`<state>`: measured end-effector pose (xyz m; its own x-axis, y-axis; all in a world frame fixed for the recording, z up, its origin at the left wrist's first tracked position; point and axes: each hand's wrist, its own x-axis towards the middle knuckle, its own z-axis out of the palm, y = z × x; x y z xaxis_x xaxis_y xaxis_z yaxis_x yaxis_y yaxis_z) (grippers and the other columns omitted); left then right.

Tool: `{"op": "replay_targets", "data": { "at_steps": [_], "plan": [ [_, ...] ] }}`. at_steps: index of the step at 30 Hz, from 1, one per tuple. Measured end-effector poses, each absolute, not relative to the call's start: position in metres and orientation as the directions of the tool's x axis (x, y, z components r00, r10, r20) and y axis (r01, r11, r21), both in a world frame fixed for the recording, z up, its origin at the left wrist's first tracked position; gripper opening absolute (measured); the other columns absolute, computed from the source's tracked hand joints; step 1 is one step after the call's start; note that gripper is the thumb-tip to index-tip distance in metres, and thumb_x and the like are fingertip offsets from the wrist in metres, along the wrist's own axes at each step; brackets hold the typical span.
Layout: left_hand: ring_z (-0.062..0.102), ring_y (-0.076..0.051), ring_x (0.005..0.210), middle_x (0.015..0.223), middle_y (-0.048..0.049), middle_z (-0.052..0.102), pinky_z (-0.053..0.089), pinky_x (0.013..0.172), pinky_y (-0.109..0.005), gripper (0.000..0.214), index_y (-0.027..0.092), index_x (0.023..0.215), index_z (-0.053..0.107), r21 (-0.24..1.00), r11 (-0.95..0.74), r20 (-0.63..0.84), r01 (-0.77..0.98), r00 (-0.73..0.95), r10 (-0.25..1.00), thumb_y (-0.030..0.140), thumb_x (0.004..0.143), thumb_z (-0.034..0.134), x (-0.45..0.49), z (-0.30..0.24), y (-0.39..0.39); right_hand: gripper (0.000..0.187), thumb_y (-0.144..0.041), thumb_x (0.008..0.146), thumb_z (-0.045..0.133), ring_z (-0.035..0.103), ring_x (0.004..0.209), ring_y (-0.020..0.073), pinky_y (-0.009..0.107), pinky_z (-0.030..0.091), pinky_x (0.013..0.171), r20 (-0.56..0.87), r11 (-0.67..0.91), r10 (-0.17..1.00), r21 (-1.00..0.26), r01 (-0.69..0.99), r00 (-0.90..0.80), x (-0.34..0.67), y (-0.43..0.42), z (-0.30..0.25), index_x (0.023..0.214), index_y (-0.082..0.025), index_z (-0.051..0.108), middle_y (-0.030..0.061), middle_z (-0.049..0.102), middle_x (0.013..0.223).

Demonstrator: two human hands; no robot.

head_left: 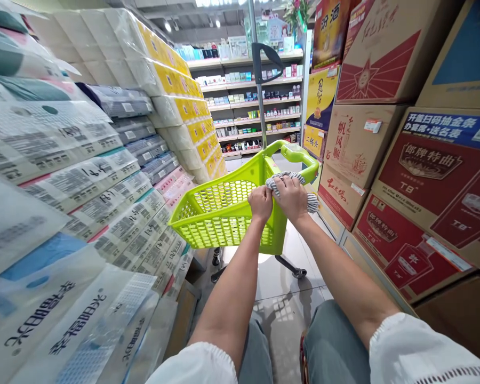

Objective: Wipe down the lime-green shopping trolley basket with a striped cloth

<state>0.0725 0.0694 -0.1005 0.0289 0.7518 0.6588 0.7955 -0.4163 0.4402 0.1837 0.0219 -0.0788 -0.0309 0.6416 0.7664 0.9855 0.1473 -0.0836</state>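
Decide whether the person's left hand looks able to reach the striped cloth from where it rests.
Probably yes: the left hand grips the green basket rim right beside the striped cloth, which the right hand presses there; nothing lies between them.

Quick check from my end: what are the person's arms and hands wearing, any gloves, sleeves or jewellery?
Both hands are bare: no gloves on the left hand or the right hand, and no rings or watch can be seen. The forearms are uncovered. Short white sleeves end near the elbows; the right sleeve has a scalloped edge with a row of small stitched openwork, and the left sleeve is plain white.
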Motion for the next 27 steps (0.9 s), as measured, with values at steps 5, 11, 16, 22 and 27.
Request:
{"op": "replay_targets", "data": {
  "at_steps": [5,11,16,22,27],
  "plan": [
    [0.053,-0.018,0.078,0.074,-0.0034,0.061,0.031,0.072,-0.03,0.044,0.02,0.064,0.051,0.483,-0.428,0.679,0.764,-0.018,0.734,0.046,0.095,0.034,0.076,-0.096,0.061,0.04,-0.038,0.089,0.045,0.046,0.1,0.0279,0.039,0.041,0.081,0.823,0.047,0.558,-0.162,0.986,0.109,0.232,0.017,-0.066,0.124,-0.021,0.056,0.013,0.057,0.117],
    [0.054,-0.018,0.079,0.074,-0.0036,0.063,0.029,0.071,-0.031,0.04,0.02,0.065,0.051,0.494,-0.355,0.665,0.794,-0.081,0.743,0.045,0.094,0.037,0.08,-0.096,0.059,0.043,-0.042,0.09,0.042,0.045,0.099,0.0272,0.039,0.04,0.082,0.818,0.041,0.556,-0.205,0.978,0.148,0.209,0.007,-0.076,0.127,-0.023,0.053,0.0119,0.056,0.119],
    [0.055,-0.019,0.083,0.08,-0.0039,0.064,0.031,0.072,-0.03,0.028,0.021,0.069,0.052,0.463,-0.349,0.655,0.815,-0.05,0.754,0.035,0.092,0.042,0.074,-0.098,0.06,0.041,-0.041,0.092,0.04,0.046,0.101,0.027,0.038,0.04,0.082,0.795,0.11,0.607,-0.091,0.99,0.005,0.176,0.006,-0.089,0.128,-0.027,0.053,0.0111,0.056,0.123],
    [0.053,-0.017,0.076,0.071,-0.0021,0.06,0.029,0.07,-0.029,0.042,0.021,0.062,0.047,0.466,-0.412,0.692,0.784,-0.032,0.721,0.046,0.094,0.035,0.064,-0.096,0.058,0.041,-0.04,0.091,0.042,0.047,0.102,0.0278,0.039,0.039,0.083,0.803,0.05,0.596,-0.006,0.999,-0.025,0.222,0.002,-0.072,0.127,-0.025,0.054,0.0122,0.056,0.123],
    [0.052,-0.015,0.071,0.067,-0.0008,0.058,0.03,0.069,-0.028,0.043,0.02,0.061,0.047,0.476,-0.422,0.679,0.771,-0.018,0.734,0.046,0.093,0.035,0.054,-0.094,0.06,0.04,-0.039,0.087,0.048,0.048,0.103,0.027,0.037,0.041,0.084,0.806,0.042,0.59,-0.097,0.994,0.054,0.231,-0.007,-0.055,0.123,-0.022,0.056,0.011,0.06,0.115]
  ]
}}
